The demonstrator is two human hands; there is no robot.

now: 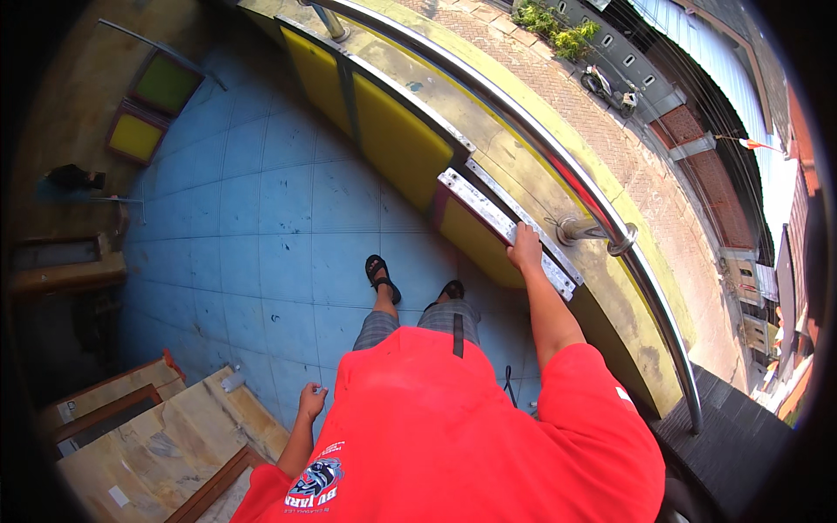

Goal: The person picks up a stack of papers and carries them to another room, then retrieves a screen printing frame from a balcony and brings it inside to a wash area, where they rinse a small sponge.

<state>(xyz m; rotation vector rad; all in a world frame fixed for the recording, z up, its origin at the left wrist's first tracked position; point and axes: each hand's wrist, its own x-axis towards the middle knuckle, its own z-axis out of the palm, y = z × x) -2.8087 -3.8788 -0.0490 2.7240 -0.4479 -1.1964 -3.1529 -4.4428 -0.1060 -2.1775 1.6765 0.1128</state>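
Observation:
My right hand (pixel 526 248) is closed over the worn silver top edge of a framed yellow panel (pixel 471 240), which leans against the low balcony wall on the right. A second silver-edged strip (pixel 532 222) stands just behind that panel. Down by my left side, my left hand (pixel 311 403) has its fingers drawn together around something small and pale that I cannot make out. Farther along the wall stand more yellow panels, one (pixel 401 131) close beside the held one.
A curved chrome railing (pixel 514 113) runs along the wall top, above a brick-paved street. Blue tiles (pixel 279 209) cover the floor. Green (pixel 166 84) and yellow (pixel 135 137) seat-like squares stand far left. A marbled surface (pixel 174 436) lies at lower left.

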